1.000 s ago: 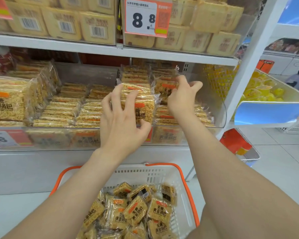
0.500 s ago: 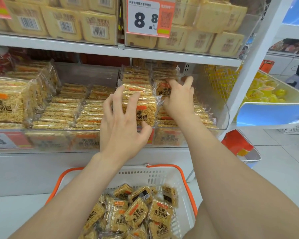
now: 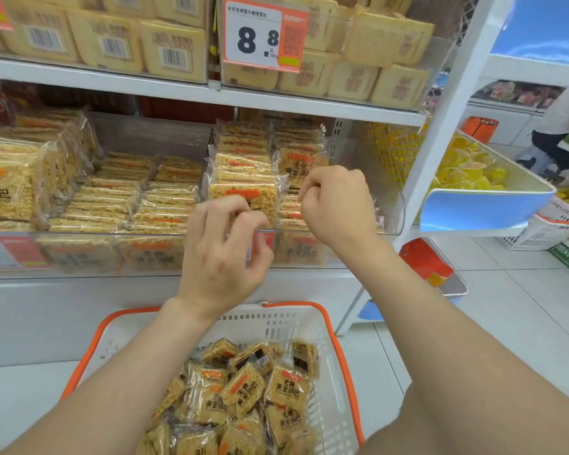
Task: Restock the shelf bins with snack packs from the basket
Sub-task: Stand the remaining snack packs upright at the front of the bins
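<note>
Snack packs of golden rice crisps (image 3: 243,392) fill the white, orange-rimmed basket (image 3: 276,323) below my arms. The clear shelf bin (image 3: 391,208) in front holds stacked packs, and one pack (image 3: 243,192) stands upright at the front of its pile. My left hand (image 3: 224,254) hovers at the bin's front wall, just before that upright pack; its fingers are loosely bent and hold nothing. My right hand (image 3: 339,205) is over the bin's right stack, with the fingers curled in and nothing in them.
Neighbouring bins at the left hold more crisp packs (image 3: 4,188). Pale yellow packs (image 3: 358,44) and an 8.8 price tag (image 3: 263,37) sit on the shelf above. A blue bin of yellow jelly cups (image 3: 473,172) juts out at right. A person (image 3: 559,126) stands far right.
Both hands have drawn back from the packs in the bin toward me. Their fingers, spread on the packs before, are now curled.
</note>
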